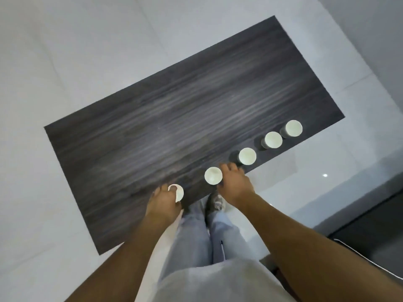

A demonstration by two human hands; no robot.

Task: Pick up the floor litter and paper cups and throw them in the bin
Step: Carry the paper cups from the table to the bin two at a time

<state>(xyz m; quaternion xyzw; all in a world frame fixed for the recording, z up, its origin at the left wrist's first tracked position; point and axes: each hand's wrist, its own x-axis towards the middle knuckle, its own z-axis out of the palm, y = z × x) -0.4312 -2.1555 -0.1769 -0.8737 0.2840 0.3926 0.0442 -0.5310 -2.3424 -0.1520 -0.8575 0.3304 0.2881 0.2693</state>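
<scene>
Several white paper cups stand in a row along the near edge of a dark wood-grain table (174, 110). My left hand (162, 204) grips the leftmost cup (179, 192) from above, with a finger over its rim. The second cup (213, 175) stands just left of my right hand (234, 184), whose fingers curl beside it; whether they touch it is unclear. Three more cups (247, 156), (273, 139), (294, 128) stand farther right toward the table's corner. No bin or floor litter shows.
White tiled floor (65, 62) surrounds the table. My legs and a shoe (214, 203) are right at the table's near edge. A dark surface with a grey border (370, 225) lies at the lower right.
</scene>
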